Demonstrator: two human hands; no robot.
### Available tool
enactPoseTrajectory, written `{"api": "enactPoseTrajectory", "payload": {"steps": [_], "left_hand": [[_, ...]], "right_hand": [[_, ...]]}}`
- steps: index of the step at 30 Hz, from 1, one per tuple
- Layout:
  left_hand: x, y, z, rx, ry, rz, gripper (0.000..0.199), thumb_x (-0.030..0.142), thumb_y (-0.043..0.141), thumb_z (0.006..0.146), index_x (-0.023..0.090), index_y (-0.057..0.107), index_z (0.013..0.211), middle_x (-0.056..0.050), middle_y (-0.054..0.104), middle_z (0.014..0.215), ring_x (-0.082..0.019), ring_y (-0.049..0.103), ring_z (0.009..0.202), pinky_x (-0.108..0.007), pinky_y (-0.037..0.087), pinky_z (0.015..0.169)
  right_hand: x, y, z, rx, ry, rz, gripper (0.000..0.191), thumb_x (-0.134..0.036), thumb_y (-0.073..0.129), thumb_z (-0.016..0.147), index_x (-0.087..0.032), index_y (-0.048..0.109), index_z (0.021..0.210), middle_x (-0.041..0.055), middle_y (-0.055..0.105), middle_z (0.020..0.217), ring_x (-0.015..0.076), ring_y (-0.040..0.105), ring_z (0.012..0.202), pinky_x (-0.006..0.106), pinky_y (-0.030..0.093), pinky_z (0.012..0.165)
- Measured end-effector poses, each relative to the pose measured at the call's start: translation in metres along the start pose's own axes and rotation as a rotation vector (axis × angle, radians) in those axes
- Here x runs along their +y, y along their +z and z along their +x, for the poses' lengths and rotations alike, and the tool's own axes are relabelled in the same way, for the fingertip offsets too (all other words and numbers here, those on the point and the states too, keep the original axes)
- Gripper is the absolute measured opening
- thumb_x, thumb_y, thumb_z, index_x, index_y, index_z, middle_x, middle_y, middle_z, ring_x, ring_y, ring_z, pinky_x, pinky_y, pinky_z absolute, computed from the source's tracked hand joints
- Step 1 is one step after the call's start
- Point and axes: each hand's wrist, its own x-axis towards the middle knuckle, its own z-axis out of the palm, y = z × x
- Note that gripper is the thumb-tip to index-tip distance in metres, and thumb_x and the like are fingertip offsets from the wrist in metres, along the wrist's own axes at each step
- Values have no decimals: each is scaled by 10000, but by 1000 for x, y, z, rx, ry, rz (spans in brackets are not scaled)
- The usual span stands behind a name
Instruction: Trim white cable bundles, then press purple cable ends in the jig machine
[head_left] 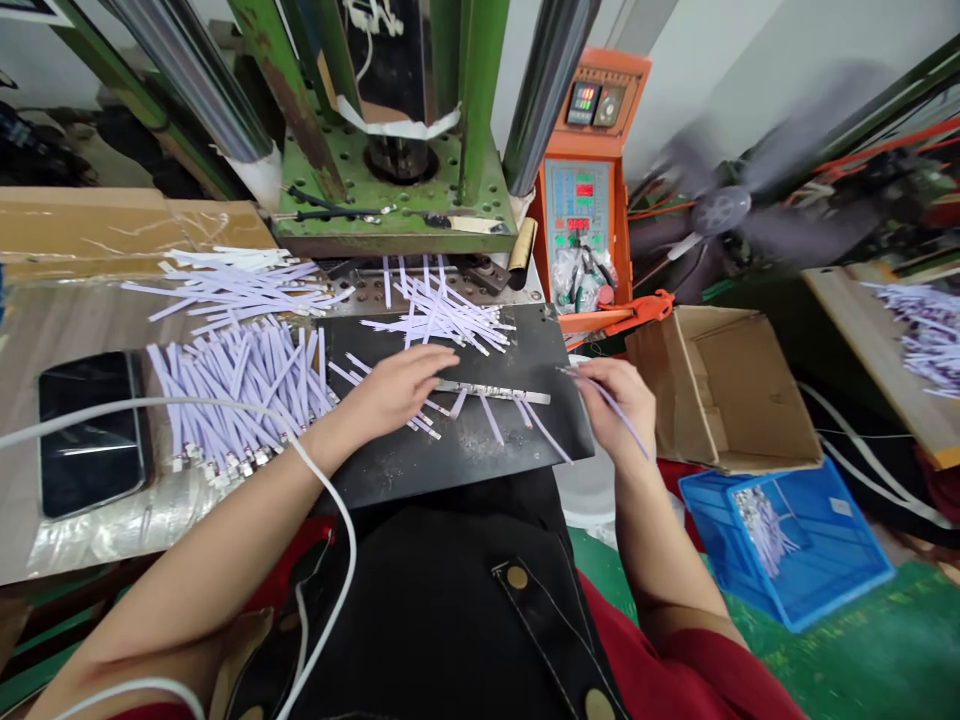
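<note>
On the black work plate (382,480) lies a metal strip (502,392) with several short purple cables set along it. My left hand (405,385) is over the strip's left end, fingers stretched and thumb apart; whether it touches the strip is unclear. Right of the plate, my right hand (619,400) pinches one purple cable (621,415), its metal tip pointing left and its tail hanging over the palm. A loose pile of purple cables (442,315) lies behind the strip. More cables lie under and beside my left hand.
Big cable piles (236,390) and a black phone (91,430) are on the left table. A green press (390,190) stands behind the plate. To the right are an orange control box (611,150), a spinning fan (720,210), a cardboard box (757,390) and a blue crate (832,560).
</note>
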Motion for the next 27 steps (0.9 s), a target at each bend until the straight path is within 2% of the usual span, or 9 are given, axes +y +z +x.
{"api": "enactPoseTrajectory", "payload": {"steps": [2, 5, 11, 13, 16, 19, 23, 25, 27], "left_hand": [[1, -13, -1, 87, -45, 47, 369, 269, 439, 979, 184, 685, 1240, -102, 677, 1280, -234, 629, 1193, -409, 465, 1111], [1, -25, -4, 99, -106, 114, 358, 283, 456, 946, 185, 715, 1173, -98, 709, 1199, -248, 662, 1113, -398, 500, 1052], [0, -30, -36, -144, -345, 280, 299, 271, 464, 857, 215, 738, 962, -105, 741, 1006, -323, 684, 948, -448, 538, 861], [-1, -33, -53, -145, -395, 295, 270, 284, 479, 841, 225, 730, 922, -105, 738, 978, -327, 684, 905, -436, 538, 805], [-1, -37, -76, -134, -403, 275, 261, 297, 474, 852, 228, 720, 907, -93, 729, 955, -305, 680, 872, -412, 538, 774], [1, -35, -83, -147, -353, 243, 269, 289, 466, 888, 223, 715, 962, -90, 714, 1009, -285, 675, 905, -400, 542, 795], [3, -25, -65, -144, -249, 260, 280, 231, 468, 934, 204, 690, 1102, -109, 658, 1134, -273, 651, 954, -402, 535, 857], [3, -19, -49, -172, -165, 284, 297, 170, 447, 942, 181, 676, 1132, -123, 629, 1158, -268, 631, 964, -408, 521, 888], [3, -14, -34, -198, -88, 296, 283, 143, 457, 944, 149, 658, 1143, -140, 611, 1194, -277, 605, 1019, -422, 497, 940]], "right_hand": [[-7, 3, 15, -26, 79, 84, 109, -318, 656, 897, -226, 712, 886, 57, 742, 899, 216, 704, 863, 375, 587, 814], [-26, 25, 44, -285, 133, 254, 147, -304, 662, 876, -194, 685, 971, 32, 732, 853, 173, 693, 759, 312, 562, 729], [-79, 95, 95, -884, -183, 280, 310, -142, 693, 820, -185, 665, 1126, -30, 705, 784, 126, 648, 716, 269, 500, 768], [-85, 105, 104, -972, -208, 304, 359, -136, 685, 830, -178, 650, 1184, -26, 714, 802, 122, 647, 711, 261, 497, 761], [-70, 94, 106, -874, -168, 262, 300, -158, 604, 890, -162, 654, 1186, -3, 713, 825, 129, 651, 712, 266, 498, 749], [-38, 56, 90, -755, -113, 148, 230, -192, 540, 923, -167, 687, 1098, 14, 695, 808, 143, 642, 709, 274, 495, 714], [-2, 14, 49, -757, -123, 46, 269, -282, 652, 879, -186, 708, 1123, 73, 702, 960, 197, 653, 841, 341, 532, 791], [5, 11, 27, -714, -158, 10, 338, -309, 705, 854, -192, 709, 1171, 107, 688, 1070, 246, 640, 979, 409, 524, 906], [6, 18, 10, -613, -169, -32, 294, -312, 678, 884, -192, 723, 1149, 122, 680, 1057, 267, 617, 1006, 441, 512, 931]]}}
